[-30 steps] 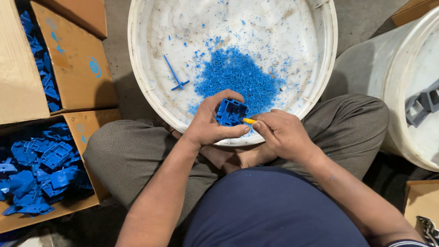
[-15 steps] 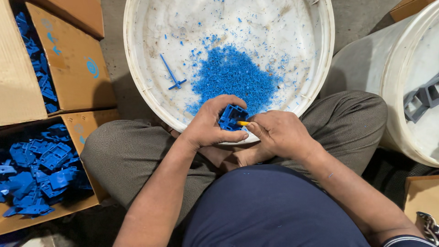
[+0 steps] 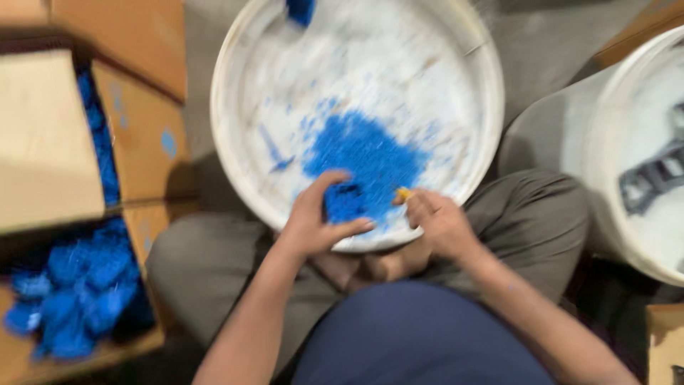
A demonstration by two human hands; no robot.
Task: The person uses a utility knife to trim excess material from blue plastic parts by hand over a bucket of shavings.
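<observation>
Over the near rim of the white tub (image 3: 235, 85), a blue plastic part (image 3: 344, 203) sits in the left hand (image 3: 313, 221), whose grip is clenched around it with the thumb on one side and the fingers curled over the other. Just beside it, the right hand (image 3: 442, 224) pinches a small yellow tool (image 3: 403, 193), its tip close to the part; the blur makes it hard to tell whether the two touch. Judging from what lies about, the trimming looks well under way but far from finished: a heap of blue shavings (image 3: 367, 153) has gathered on the tub's floor beside the hands, with a thin blue offcut (image 3: 274, 153) lying apart from it, while a cardboard box (image 3: 78, 306) at the person's left knee holds many more blue parts. Both forearms reach forward from the lap, wrists bent inward so the hands meet over the tub's edge. The person sits cross-legged in grey trousers. A second white bucket (image 3: 627, 164) stands to the right with dark pieces inside, too blurred to make out.
</observation>
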